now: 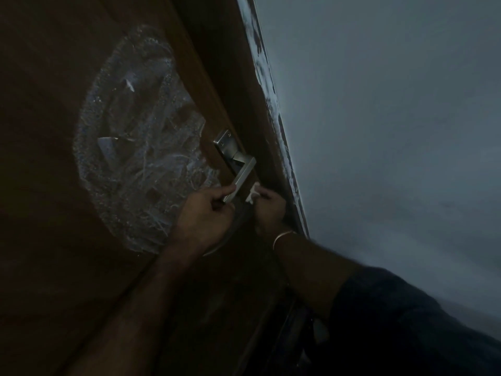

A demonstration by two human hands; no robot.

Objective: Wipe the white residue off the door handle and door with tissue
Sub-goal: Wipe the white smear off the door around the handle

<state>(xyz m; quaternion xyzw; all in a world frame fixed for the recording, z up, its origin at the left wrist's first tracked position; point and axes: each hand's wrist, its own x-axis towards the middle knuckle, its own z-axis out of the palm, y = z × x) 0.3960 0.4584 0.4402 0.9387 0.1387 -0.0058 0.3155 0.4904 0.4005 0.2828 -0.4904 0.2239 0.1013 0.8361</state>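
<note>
Door: one, brown, one large white residue smear.
Handle: one, metal lever.
Left hand: grasping handle end.
Right hand: clenched round one tissue.

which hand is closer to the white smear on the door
Left. The left hand grips the handle right beside the smear; the right hand, holding the tissue, is beyond the handle.

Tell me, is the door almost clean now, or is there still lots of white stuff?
Not almost. The metal door handle looks mostly clean already. Right now the left hand grips the handle's end, and the right hand holds a scrunched tissue just beside it. Still left: a big patch of white residue smeared across the brown door, which looks hardly wiped.
</note>
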